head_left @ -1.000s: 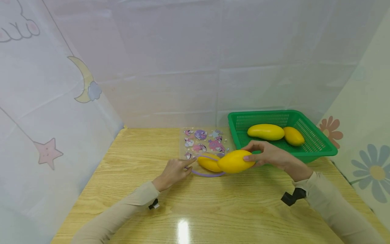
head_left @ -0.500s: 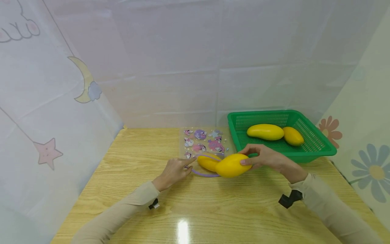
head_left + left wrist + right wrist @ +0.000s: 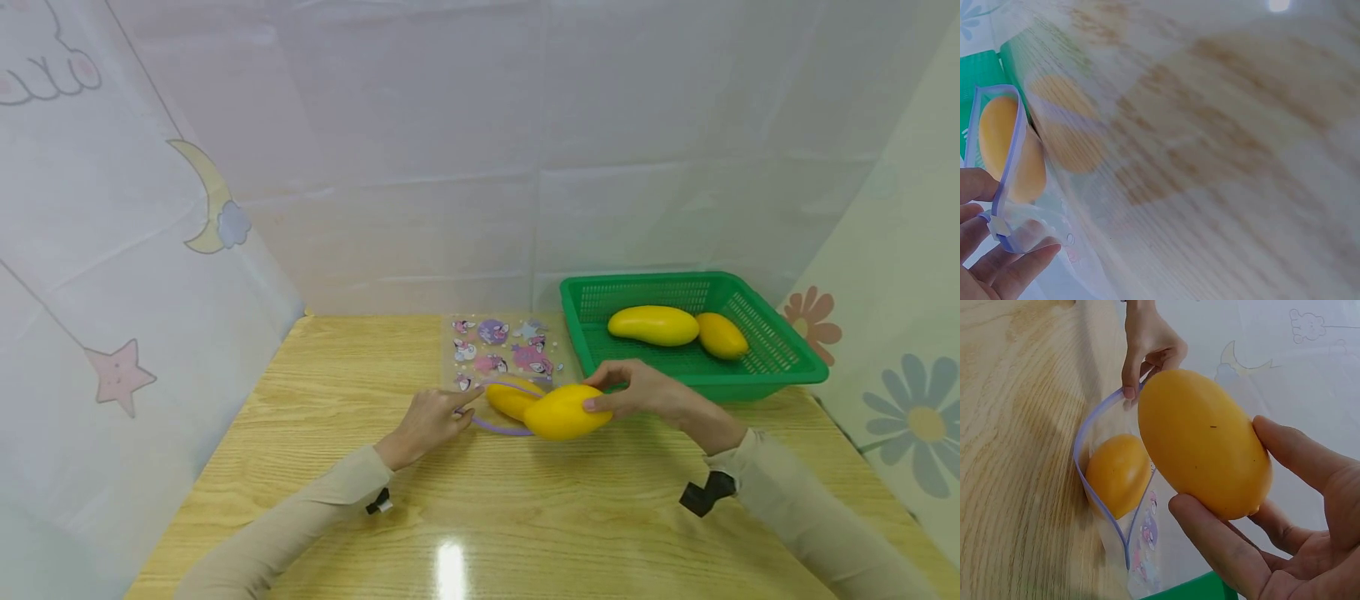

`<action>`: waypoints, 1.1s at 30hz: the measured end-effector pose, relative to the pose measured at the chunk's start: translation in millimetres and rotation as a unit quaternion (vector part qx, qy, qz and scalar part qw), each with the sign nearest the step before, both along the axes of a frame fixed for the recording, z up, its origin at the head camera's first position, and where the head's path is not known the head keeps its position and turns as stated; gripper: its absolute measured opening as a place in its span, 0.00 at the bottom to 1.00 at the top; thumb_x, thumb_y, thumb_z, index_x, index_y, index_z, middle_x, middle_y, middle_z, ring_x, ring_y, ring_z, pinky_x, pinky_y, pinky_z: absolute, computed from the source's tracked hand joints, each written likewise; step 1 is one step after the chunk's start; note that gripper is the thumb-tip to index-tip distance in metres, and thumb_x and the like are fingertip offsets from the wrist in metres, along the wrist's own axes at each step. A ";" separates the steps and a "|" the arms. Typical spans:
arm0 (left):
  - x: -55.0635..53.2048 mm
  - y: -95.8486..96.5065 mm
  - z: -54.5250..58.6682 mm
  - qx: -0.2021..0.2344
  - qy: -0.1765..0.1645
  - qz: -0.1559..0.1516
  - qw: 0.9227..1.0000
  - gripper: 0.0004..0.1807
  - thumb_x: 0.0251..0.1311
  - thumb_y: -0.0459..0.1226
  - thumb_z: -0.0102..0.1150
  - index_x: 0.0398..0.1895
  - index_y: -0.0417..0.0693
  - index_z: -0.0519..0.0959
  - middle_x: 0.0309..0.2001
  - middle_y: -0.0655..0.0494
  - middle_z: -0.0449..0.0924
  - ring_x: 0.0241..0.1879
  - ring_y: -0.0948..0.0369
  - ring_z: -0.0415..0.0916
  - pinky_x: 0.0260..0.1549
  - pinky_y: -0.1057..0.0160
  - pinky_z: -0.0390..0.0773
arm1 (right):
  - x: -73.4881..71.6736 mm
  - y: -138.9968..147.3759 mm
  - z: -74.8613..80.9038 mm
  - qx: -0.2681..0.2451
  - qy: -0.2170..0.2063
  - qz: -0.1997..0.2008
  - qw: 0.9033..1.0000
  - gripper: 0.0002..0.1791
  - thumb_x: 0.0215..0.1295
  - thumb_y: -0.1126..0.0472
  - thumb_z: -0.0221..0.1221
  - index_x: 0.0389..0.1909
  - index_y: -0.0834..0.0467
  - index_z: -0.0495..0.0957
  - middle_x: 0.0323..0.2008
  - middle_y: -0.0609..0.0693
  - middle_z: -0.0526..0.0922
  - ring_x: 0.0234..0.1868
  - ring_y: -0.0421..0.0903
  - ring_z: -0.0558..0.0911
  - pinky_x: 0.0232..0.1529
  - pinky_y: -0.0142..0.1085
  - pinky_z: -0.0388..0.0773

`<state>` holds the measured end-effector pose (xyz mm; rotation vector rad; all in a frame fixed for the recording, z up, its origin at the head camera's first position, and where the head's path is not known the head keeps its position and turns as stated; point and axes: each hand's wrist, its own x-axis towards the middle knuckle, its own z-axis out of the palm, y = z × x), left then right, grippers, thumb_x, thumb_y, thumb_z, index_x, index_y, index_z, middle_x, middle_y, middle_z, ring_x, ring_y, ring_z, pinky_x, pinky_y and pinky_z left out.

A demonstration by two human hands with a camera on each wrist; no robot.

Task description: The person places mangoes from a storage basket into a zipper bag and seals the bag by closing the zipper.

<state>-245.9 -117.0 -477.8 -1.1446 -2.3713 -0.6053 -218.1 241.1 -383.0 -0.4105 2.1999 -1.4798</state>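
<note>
In the head view my right hand [image 3: 637, 393] grips a yellow mango [image 3: 567, 412] by one end, thumb on the near side. The mango hangs right at the open mouth of a clear, printed zip bag [image 3: 491, 342] with a purple zip edge. A second yellow mango [image 3: 510, 400] lies inside the bag, partly covered by the held one; the right wrist view shows the inner mango [image 3: 1119, 472] more fully. My left hand [image 3: 431, 421] pinches the bag's rim at its left corner. Close to those fingers, the left wrist view shows a white zip slider [image 3: 999, 228].
A green plastic basket [image 3: 577, 325] stands at the back right of the wooden table [image 3: 360, 358]. In it lie a long yellow mango-like fruit [image 3: 652, 324] and a smaller yellow mango [image 3: 722, 335]. A cloth backdrop [image 3: 420, 167] rises behind the table.
My right hand has shifted slightly left and toward me, carrying the mango lower over the bag mouth. My left hand stays in place on the bag rim.
</note>
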 end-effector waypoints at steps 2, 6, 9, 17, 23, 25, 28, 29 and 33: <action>0.3 0.1 0.5 0.000 -0.001 -0.001 1.000 0.22 0.53 0.29 0.70 0.54 0.42 0.83 0.31 0.51 0.87 0.15 0.70 0.71 0.10 0.79 0.53 | 0.8 -2.3 0.0 0.013 0.006 -0.009 1.000 0.21 0.62 0.57 0.68 0.50 0.65 0.78 0.48 0.60 0.78 0.46 0.53 0.78 0.44 0.47 0.82; 0.3 0.0 0.4 0.000 -0.002 -0.003 1.000 0.22 0.53 0.29 0.70 0.54 0.41 0.83 0.30 0.51 0.87 0.15 0.69 0.72 0.09 0.78 0.53 | 3.9 -8.7 0.8 0.038 0.026 -0.023 0.999 0.21 0.60 0.55 0.69 0.47 0.65 0.79 0.47 0.59 0.77 0.43 0.52 0.76 0.39 0.44 0.82; 0.5 -0.2 0.7 0.002 -0.002 -0.003 1.000 0.22 0.53 0.29 0.70 0.54 0.41 0.83 0.30 0.50 0.87 0.15 0.69 0.73 0.09 0.78 0.53 | 6.2 -14.1 1.2 0.055 0.040 -0.027 0.997 0.20 0.60 0.54 0.70 0.46 0.64 0.79 0.46 0.58 0.77 0.42 0.52 0.76 0.38 0.42 0.81; 0.2 0.0 1.3 0.005 -0.008 -0.002 1.000 0.22 0.53 0.28 0.70 0.54 0.41 0.83 0.30 0.50 0.87 0.12 0.72 0.64 0.09 0.79 0.52 | 10.3 -24.6 -5.2 0.047 0.041 -0.026 0.998 0.18 0.62 0.54 0.68 0.44 0.63 0.79 0.45 0.58 0.77 0.40 0.51 0.76 0.38 0.41 0.81; -0.1 0.5 1.6 0.004 -0.011 -0.003 1.000 0.23 0.53 0.29 0.70 0.55 0.41 0.82 0.29 0.50 0.87 0.11 0.73 0.59 0.10 0.79 0.51 | 11.7 -31.0 -11.4 0.041 0.053 -0.019 0.998 0.19 0.63 0.53 0.68 0.44 0.64 0.78 0.43 0.57 0.77 0.39 0.51 0.77 0.38 0.44 0.82; -0.2 0.5 1.5 0.004 -0.011 -0.003 1.000 0.23 0.53 0.29 0.71 0.55 0.41 0.83 0.29 0.50 0.87 0.11 0.72 0.62 0.10 0.79 0.51 | 11.7 -33.1 -12.7 0.046 0.058 -0.020 0.997 0.19 0.63 0.53 0.68 0.44 0.64 0.78 0.42 0.57 0.77 0.38 0.51 0.77 0.38 0.45 0.82; -0.1 0.4 1.3 0.005 -0.015 -0.002 1.000 0.22 0.53 0.29 0.70 0.54 0.41 0.83 0.32 0.49 0.87 0.14 0.68 0.73 0.10 0.79 0.53 | 11.4 -36.5 -14.3 0.056 0.071 -0.019 0.996 0.19 0.63 0.53 0.67 0.43 0.64 0.77 0.41 0.56 0.77 0.37 0.50 0.76 0.36 0.46 0.82; 0.0 0.3 1.5 0.004 -0.017 -0.002 1.000 0.22 0.53 0.29 0.70 0.54 0.41 0.83 0.32 0.49 0.87 0.16 0.67 0.77 0.10 0.79 0.54 | 11.4 -37.8 -14.8 0.059 0.074 -0.018 0.995 0.19 0.63 0.53 0.67 0.44 0.65 0.77 0.41 0.56 0.77 0.37 0.50 0.76 0.36 0.46 0.82; 0.6 0.4 3.0 0.005 -0.029 0.000 1.000 0.21 0.55 0.29 0.68 0.55 0.40 0.82 0.36 0.48 0.87 0.23 0.63 0.83 0.10 0.79 0.56 | 11.5 -42.6 -17.2 0.076 0.093 -0.014 0.993 0.19 0.63 0.53 0.67 0.42 0.65 0.77 0.40 0.55 0.78 0.36 0.50 0.77 0.33 0.43 0.81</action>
